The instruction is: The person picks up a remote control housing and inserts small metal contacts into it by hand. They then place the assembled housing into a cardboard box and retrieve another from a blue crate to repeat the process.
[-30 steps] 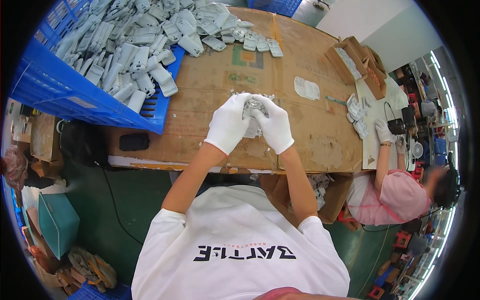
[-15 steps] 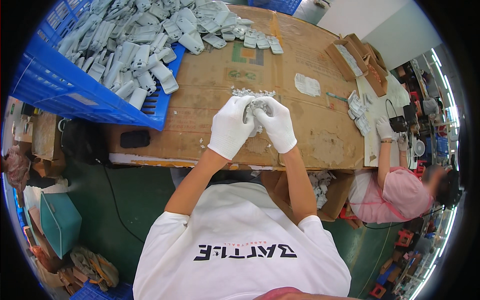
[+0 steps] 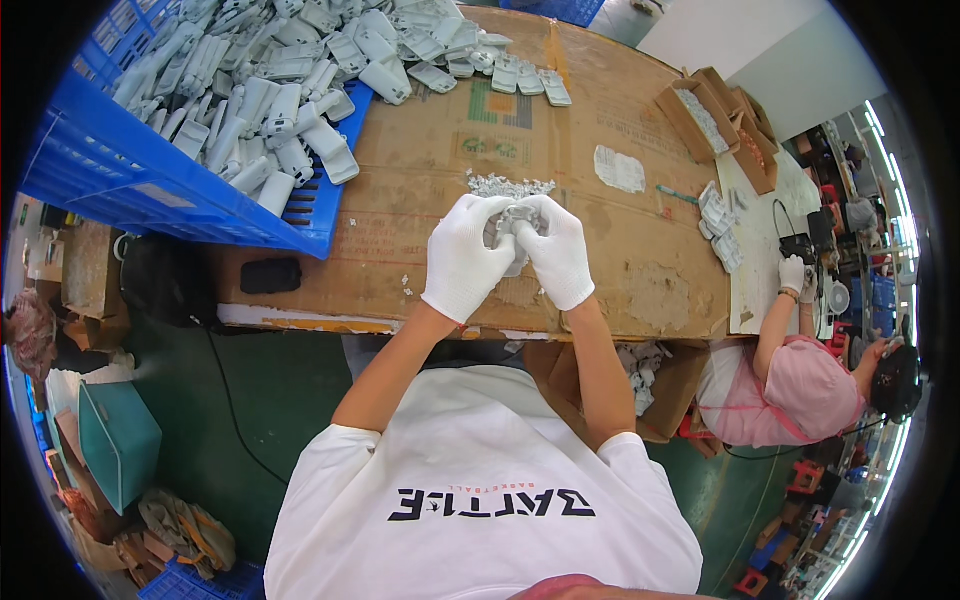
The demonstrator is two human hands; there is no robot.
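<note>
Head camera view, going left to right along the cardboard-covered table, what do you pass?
Blue crate of grey plastic parts → left hand → right hand → white scrap → open cardboard box → co-worker's gloved hand.

We see white knit cloth gloves, matt and soft-looking, on the left hand [image 3: 463, 258] and right hand [image 3: 556, 252], closed around a small dull-grey cast metal part [image 3: 511, 222] at the centre of the frame. Beneath lies a brown matt cardboard sheet [image 3: 440, 150], scuffed and torn in patches. At upper left, the blue slotted plastic crate [image 3: 150, 190] has a slight sheen and holds pale grey smooth moulded plastic pieces [image 3: 260, 90].
</note>
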